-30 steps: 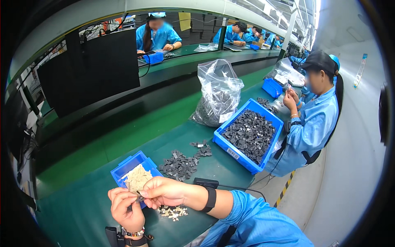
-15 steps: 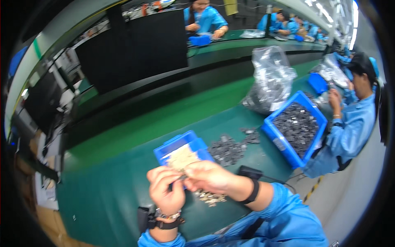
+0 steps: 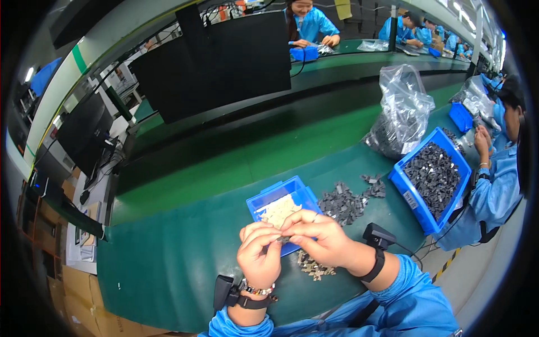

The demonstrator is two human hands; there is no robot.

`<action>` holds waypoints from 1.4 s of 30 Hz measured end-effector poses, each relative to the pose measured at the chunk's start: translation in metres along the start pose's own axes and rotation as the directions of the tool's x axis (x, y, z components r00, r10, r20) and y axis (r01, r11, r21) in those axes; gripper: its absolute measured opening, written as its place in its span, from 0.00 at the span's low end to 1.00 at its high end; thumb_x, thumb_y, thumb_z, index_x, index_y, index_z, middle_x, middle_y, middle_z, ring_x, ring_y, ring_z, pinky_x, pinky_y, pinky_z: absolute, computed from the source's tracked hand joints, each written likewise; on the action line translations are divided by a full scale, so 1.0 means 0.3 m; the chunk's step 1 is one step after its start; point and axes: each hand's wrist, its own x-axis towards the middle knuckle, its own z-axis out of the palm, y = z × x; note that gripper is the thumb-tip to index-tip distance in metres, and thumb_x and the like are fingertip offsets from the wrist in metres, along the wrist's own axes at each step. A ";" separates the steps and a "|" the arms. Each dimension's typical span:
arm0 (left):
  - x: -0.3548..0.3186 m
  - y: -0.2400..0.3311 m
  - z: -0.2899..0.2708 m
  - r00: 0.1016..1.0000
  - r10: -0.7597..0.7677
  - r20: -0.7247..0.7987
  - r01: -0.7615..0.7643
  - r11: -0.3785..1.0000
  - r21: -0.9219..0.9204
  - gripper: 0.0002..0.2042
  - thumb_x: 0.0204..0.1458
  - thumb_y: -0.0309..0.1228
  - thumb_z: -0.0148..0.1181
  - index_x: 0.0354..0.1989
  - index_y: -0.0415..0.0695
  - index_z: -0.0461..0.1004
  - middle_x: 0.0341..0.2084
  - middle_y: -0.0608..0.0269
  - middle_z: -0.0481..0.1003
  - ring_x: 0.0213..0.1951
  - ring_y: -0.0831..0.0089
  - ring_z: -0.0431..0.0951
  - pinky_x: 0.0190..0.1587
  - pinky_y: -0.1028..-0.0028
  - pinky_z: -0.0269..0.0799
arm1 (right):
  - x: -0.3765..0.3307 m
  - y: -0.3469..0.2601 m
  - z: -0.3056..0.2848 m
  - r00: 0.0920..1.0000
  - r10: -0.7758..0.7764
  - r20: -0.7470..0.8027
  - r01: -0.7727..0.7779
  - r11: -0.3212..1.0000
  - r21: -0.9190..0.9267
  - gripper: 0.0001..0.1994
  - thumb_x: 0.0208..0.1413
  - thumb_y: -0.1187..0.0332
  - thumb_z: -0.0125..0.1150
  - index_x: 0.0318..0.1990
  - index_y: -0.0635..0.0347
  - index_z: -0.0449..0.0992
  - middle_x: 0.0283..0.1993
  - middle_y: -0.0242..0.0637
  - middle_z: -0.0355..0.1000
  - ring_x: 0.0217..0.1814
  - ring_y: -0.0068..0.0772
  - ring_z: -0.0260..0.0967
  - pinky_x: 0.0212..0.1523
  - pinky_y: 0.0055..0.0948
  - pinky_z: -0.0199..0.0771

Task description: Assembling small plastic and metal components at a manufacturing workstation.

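Over the near edge of a small blue tray (image 3: 254, 204), my two hands meet fingertip to fingertip. A small dark grey part (image 3: 284, 238) is pinched between my left hand (image 3: 259, 254) and my right hand (image 3: 321, 238); fingers cover much of it. Cream-coloured small pieces (image 3: 279, 210) are heaped in the tray. Below my right hand, a pile of small brassy metal pieces (image 3: 315, 266) lies on the green table mat (image 3: 168, 247). Loose dark grey plastic parts (image 3: 341, 203) spread just beyond the tray's right side.
A big blue bin (image 3: 422, 222) full of dark parts stands at the right, with a clear plastic bag (image 3: 400, 112) of parts behind it. One co-worker (image 3: 497, 168) sits at the right. A black panel (image 3: 219, 67) rises across the far side, near another co-worker (image 3: 311, 25).
The view has turned left, so the scene sits further right in it. My hands stay together over the tray with the small dark part between the fingertips.
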 end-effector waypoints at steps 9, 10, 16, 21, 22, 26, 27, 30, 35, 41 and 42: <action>-0.030 -0.028 -0.027 0.995 -0.090 0.041 0.092 0.993 -0.071 0.05 0.43 0.13 0.58 0.27 0.36 0.76 0.29 0.58 0.78 0.42 0.64 0.75 0.49 0.66 0.69 | 0.007 -0.015 0.040 0.978 -0.167 0.123 0.207 0.828 -0.521 0.08 0.52 0.73 0.61 0.39 0.66 0.74 0.39 0.44 0.70 0.43 0.45 0.69 0.44 0.38 0.71; -0.026 -0.030 -0.027 0.997 -0.071 0.023 0.071 0.997 -0.017 0.05 0.42 0.13 0.59 0.26 0.36 0.76 0.28 0.58 0.78 0.41 0.64 0.76 0.49 0.66 0.69 | 0.006 -0.014 0.052 0.980 -0.153 0.124 0.197 0.765 -0.613 0.09 0.52 0.72 0.60 0.39 0.66 0.73 0.39 0.44 0.70 0.44 0.46 0.69 0.45 0.39 0.71; 0.000 -0.041 -0.010 1.000 0.011 0.015 -0.012 0.999 0.052 0.05 0.40 0.13 0.61 0.24 0.37 0.77 0.25 0.59 0.78 0.37 0.64 0.77 0.45 0.66 0.70 | 0.000 -0.030 0.080 0.995 -0.085 0.049 0.092 0.651 -0.754 0.09 0.52 0.74 0.56 0.40 0.66 0.73 0.40 0.46 0.71 0.44 0.49 0.70 0.44 0.41 0.71; 0.039 -0.012 -0.059 0.963 0.081 0.258 -0.121 0.982 0.145 0.04 0.41 0.16 0.64 0.26 0.37 0.80 0.25 0.59 0.78 0.41 0.62 0.77 0.48 0.64 0.69 | -0.059 -0.011 0.061 0.983 -0.176 -0.045 0.093 0.702 -0.706 0.08 0.55 0.70 0.56 0.40 0.65 0.72 0.37 0.46 0.72 0.42 0.48 0.71 0.46 0.42 0.71; 0.031 -0.027 -0.060 0.962 0.094 0.255 -0.121 0.988 0.092 0.03 0.44 0.17 0.64 0.27 0.37 0.80 0.26 0.58 0.79 0.42 0.64 0.77 0.48 0.67 0.69 | -0.082 -0.010 0.035 0.977 -0.202 -0.075 0.090 0.700 -0.708 0.08 0.54 0.71 0.57 0.39 0.65 0.72 0.37 0.46 0.73 0.41 0.48 0.72 0.44 0.42 0.73; 0.025 -0.082 -0.055 0.989 -0.142 0.036 0.145 0.985 -0.099 0.03 0.52 0.20 0.62 0.29 0.33 0.79 0.28 0.59 0.78 0.41 0.69 0.76 0.45 0.71 0.70 | -0.184 -0.137 -0.191 0.898 -0.399 -0.185 0.025 0.467 -0.884 0.03 0.52 0.74 0.59 0.34 0.63 0.77 0.35 0.44 0.77 0.37 0.45 0.76 0.39 0.40 0.77; 0.030 -0.090 -0.057 0.991 -0.133 -0.030 0.131 0.989 -0.068 0.04 0.54 0.21 0.60 0.32 0.33 0.79 0.30 0.58 0.79 0.39 0.71 0.77 0.44 0.72 0.72 | -0.211 -0.172 -0.270 0.873 -0.417 -0.255 -0.084 0.385 -0.919 0.04 0.51 0.74 0.60 0.34 0.63 0.77 0.34 0.44 0.76 0.36 0.46 0.76 0.38 0.41 0.77; 0.005 -0.121 -0.063 0.941 -0.313 -0.132 0.271 0.925 -0.265 0.06 0.58 0.23 0.59 0.38 0.32 0.77 0.32 0.59 0.80 0.35 0.76 0.78 0.43 0.76 0.73 | -0.306 -0.196 -0.506 0.813 -0.320 -0.487 -0.452 0.181 -0.873 0.06 0.50 0.74 0.59 0.36 0.64 0.77 0.33 0.48 0.76 0.36 0.51 0.75 0.38 0.44 0.76; -0.024 -0.121 -0.028 0.942 -0.315 -0.120 0.277 0.926 -0.255 0.05 0.57 0.22 0.59 0.37 0.31 0.77 0.33 0.59 0.79 0.36 0.75 0.79 0.42 0.76 0.74 | -0.462 -0.257 -0.618 0.796 -0.049 -0.603 -0.605 -0.055 -0.794 0.10 0.52 0.75 0.55 0.41 0.64 0.78 0.34 0.52 0.75 0.38 0.54 0.75 0.40 0.47 0.75; -0.024 -0.161 -0.015 0.968 -0.225 -0.110 0.208 0.967 -0.149 0.04 0.57 0.20 0.58 0.36 0.32 0.78 0.33 0.59 0.79 0.35 0.75 0.78 0.42 0.76 0.74 | -0.448 -0.259 -0.438 0.897 -0.109 -0.428 -0.393 0.244 -0.886 0.07 0.50 0.75 0.60 0.37 0.64 0.78 0.32 0.48 0.75 0.35 0.51 0.74 0.37 0.43 0.75; -0.024 -0.163 -0.016 0.968 -0.222 -0.120 0.206 0.970 -0.130 0.04 0.57 0.20 0.58 0.36 0.32 0.78 0.33 0.59 0.79 0.35 0.75 0.78 0.42 0.75 0.74 | -0.424 -0.241 -0.401 0.932 -0.035 -0.360 -0.339 0.263 -0.903 0.07 0.50 0.74 0.60 0.37 0.64 0.78 0.31 0.47 0.75 0.35 0.50 0.74 0.37 0.42 0.75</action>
